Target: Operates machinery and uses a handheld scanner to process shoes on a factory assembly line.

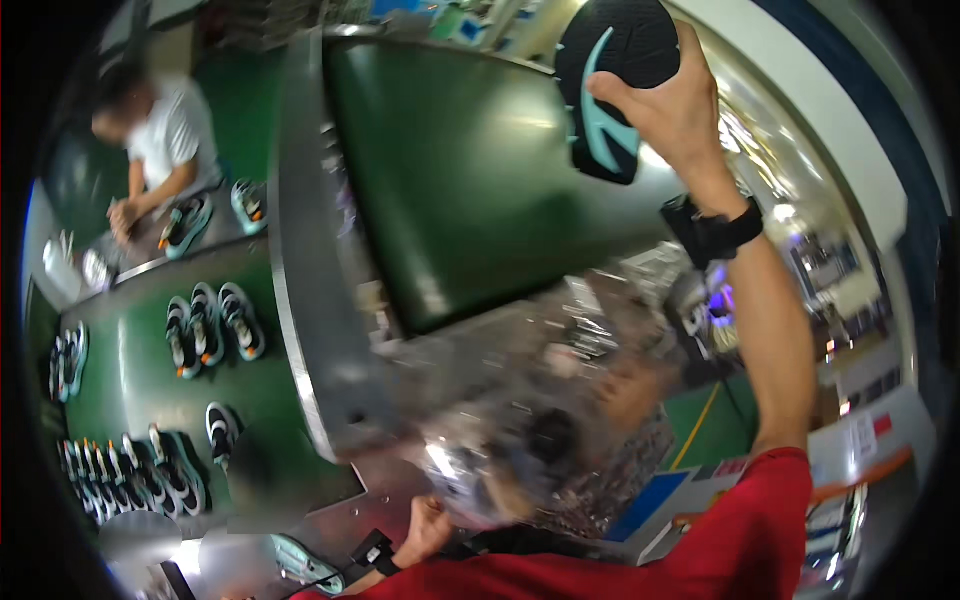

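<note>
My right hand (672,105) is raised high at the top right and grips a black shoe with a teal stripe (612,80), its sole side facing the camera. A black band wraps that wrist. My left hand (428,530) is low at the bottom middle, fingers curled at the edge of a blurred metal frame (480,480); whether it holds anything is unclear. A teal shoe (303,563) lies just left of that hand on a metal surface.
A dark green conveyor belt (470,190) with a grey metal edge (300,260) runs up the middle. A lower green belt (130,370) at the left carries several black-and-teal shoes. A person in a white shirt (165,135) works at the far left.
</note>
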Action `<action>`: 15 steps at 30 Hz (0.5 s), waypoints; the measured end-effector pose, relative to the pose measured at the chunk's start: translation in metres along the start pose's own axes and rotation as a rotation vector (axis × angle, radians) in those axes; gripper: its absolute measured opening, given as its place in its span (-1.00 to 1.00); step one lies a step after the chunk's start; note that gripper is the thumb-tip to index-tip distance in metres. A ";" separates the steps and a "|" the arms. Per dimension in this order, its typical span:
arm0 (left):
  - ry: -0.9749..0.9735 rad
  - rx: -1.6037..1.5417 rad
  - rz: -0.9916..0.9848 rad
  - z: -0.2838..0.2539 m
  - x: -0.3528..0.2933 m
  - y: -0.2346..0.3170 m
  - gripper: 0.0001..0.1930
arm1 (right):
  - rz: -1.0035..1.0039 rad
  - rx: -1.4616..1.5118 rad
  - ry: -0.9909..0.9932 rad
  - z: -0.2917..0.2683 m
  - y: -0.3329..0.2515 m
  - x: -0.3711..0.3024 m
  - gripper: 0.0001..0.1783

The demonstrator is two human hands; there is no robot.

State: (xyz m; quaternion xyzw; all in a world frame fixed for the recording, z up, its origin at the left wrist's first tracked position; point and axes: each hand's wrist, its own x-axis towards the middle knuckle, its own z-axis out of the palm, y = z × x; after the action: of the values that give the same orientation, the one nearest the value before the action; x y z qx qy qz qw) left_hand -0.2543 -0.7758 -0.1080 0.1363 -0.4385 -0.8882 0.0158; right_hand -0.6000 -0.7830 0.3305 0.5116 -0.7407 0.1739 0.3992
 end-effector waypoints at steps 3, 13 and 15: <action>-0.362 0.126 0.172 0.074 -0.004 0.066 -0.66 | 0.145 0.225 0.237 -0.081 -0.013 -0.049 -0.10; -0.396 -0.327 0.540 0.341 -0.003 0.057 0.00 | 0.360 -0.120 0.540 -0.288 -0.162 -0.286 -0.09; -0.495 0.039 0.702 0.371 -0.038 0.031 -0.06 | 0.457 -0.301 0.564 -0.314 -0.179 -0.331 -0.09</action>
State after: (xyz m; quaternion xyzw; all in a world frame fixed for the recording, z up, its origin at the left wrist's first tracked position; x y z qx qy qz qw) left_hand -0.3150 -0.5018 0.1392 -0.2379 -0.4656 -0.8265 0.2089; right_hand -0.2579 -0.4436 0.2435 0.2010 -0.7139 0.2814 0.6089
